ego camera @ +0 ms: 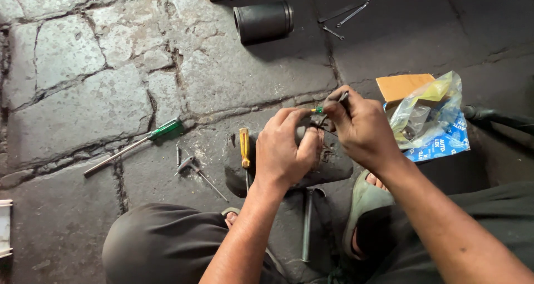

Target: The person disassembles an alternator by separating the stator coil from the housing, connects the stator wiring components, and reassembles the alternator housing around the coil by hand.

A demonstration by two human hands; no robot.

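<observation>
My left hand is curled around a small dark part held low over the stone floor. My right hand meets it from the right, pinching a thin tool with a green handle and a dark tip that points at that part. Most of the part is hidden by my fingers. Just left of my left hand a yellow-handled screwdriver lies on the ground. Under both hands sits a dark flat piece on the floor.
A green-handled screwdriver and a small T-shaped key lie at left. A black metal cylinder and thin wrenches are at the top. At right lie a plastic bag and cardboard. A metal rod lies between my sandalled feet.
</observation>
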